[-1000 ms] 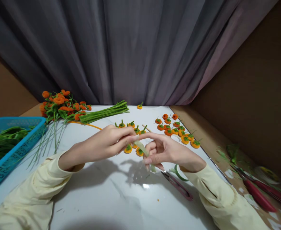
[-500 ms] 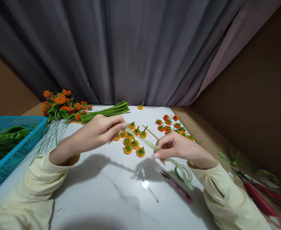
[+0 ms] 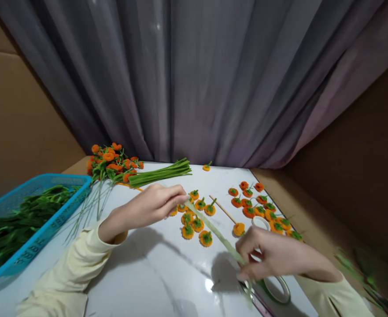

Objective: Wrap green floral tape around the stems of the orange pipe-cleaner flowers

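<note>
My left hand [image 3: 154, 207] pinches one end of a pale green strip of floral tape [image 3: 213, 231] above the white table [image 3: 154, 277]. My right hand [image 3: 273, 257] is closed on the strip lower down, near the tape roll [image 3: 278, 288] at the table's right edge. The strip runs taut and slanted between both hands. Under it lie several small orange pompom flowers with green centres [image 3: 194, 222]. A thin wooden stick with an orange head [image 3: 228, 215] lies beside them.
A blue basket of green leaves [image 3: 25, 220] stands at the left. Orange flowers on wire stems [image 3: 112, 163] and a bundle of green stems [image 3: 160, 171] lie at the back. More orange pompoms [image 3: 256, 204] sit at the right. Grey curtain behind, cardboard walls at both sides.
My right hand has slid down and to the right along the tape, drawing out a longer strip. The camera has tilted up, so everything sits lower in view.
</note>
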{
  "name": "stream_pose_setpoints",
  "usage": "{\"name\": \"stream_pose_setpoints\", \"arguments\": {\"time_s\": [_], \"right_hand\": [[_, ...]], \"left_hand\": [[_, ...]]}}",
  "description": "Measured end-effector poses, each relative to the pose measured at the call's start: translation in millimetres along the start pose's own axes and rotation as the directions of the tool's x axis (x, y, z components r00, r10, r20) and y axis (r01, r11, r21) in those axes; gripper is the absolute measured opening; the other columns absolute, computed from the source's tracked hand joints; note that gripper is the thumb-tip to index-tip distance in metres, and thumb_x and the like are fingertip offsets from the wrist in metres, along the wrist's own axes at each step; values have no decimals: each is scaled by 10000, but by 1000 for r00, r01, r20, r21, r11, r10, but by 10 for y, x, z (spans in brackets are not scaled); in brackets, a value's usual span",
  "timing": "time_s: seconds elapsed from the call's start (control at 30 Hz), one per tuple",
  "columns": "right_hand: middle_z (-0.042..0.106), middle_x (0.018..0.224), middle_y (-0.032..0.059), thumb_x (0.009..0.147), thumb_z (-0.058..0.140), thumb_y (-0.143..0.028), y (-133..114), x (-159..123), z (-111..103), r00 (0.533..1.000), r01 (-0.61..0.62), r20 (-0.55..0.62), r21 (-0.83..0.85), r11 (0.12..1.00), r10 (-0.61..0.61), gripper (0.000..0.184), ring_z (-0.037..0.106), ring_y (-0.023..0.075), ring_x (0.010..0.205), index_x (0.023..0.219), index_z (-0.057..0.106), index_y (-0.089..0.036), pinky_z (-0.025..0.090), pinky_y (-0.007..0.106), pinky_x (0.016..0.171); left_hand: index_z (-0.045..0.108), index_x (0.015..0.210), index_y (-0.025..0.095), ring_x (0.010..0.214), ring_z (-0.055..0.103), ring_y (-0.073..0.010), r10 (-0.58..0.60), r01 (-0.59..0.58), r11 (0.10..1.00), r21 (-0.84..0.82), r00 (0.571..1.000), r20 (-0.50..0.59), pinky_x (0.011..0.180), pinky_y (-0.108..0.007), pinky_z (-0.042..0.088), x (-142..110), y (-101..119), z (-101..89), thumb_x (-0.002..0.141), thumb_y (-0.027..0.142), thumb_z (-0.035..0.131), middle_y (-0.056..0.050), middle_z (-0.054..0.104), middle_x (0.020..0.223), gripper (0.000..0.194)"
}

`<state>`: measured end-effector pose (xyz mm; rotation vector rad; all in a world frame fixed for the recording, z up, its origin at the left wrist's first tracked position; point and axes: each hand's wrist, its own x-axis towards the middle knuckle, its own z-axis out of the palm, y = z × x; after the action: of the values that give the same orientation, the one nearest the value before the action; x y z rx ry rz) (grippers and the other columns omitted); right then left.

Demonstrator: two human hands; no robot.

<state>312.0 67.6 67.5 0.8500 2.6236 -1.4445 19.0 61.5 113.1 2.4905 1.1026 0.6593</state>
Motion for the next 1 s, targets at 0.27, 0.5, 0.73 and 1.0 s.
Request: {"name": "stream_pose_setpoints", "arguments": {"time_s": [0.27,0.5,0.73,1.0], "right_hand": [[579,1291,114,621,682,-685,-251,-3,42,907,-174,-398,-61,983,136,788,540,313,1170,1266,591,-241,463,365,952],[688,1122,88,698,728,-522,-688,265,538,890,-89,-430,157,984,149,612,671,270,950,1238,608,-261,517,329,854],[702,600,39,739,717,-443,-709,389,868,855,-13,-437,519,855,279,296,624,143,486,755,665,-152,484,247,588],[690,574,97,616,799,-444,-62,860,1170,914,69,-234,896,439,333,414,540,91,346,601,564,-103,356,179,368]], "left_hand": [[558,884,169,491,525,-99,242,-279,939,199,951,191,465,-213,306,-66,135,161,972,236,400,28,607,614,193],[519,917,160,509,591,-166,433,-511,803,305,854,290,370,-291,255,-251,359,351,831,247,581,15,647,659,138],[502,958,142,489,601,-175,439,-505,818,277,858,267,374,-295,256,-419,211,489,807,215,550,3,664,670,175],[557,870,177,597,607,-139,90,-100,972,213,994,56,538,-234,402,-410,-358,729,962,184,375,-3,642,730,204]]}}
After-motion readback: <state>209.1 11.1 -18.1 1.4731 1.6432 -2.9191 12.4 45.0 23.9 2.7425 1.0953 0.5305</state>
